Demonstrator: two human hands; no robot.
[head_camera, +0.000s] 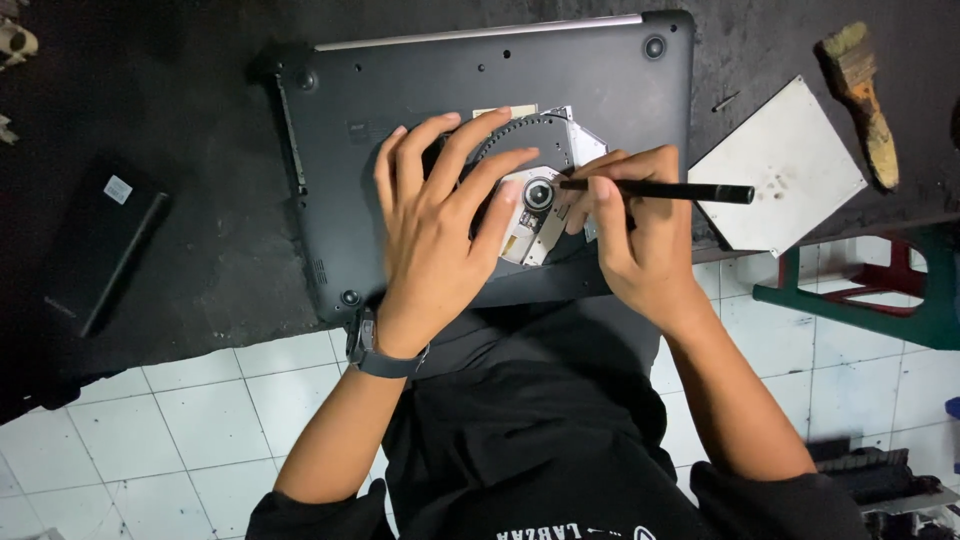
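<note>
Resting with fingers spread, the left hand lies flat over a round disc drive, its fingertips touching the drive's edge and hub. The right hand is closed around a thin black screwdriver, pinching it near the tip, which points at the drive's centre spindle. The drive sits on the underside of a dark laptop turned bottom-up on the black desk. A dark watch wraps the left wrist. To the right lies a white square plate, with a worn brush beyond it. A black flat box lies at the left.
</note>
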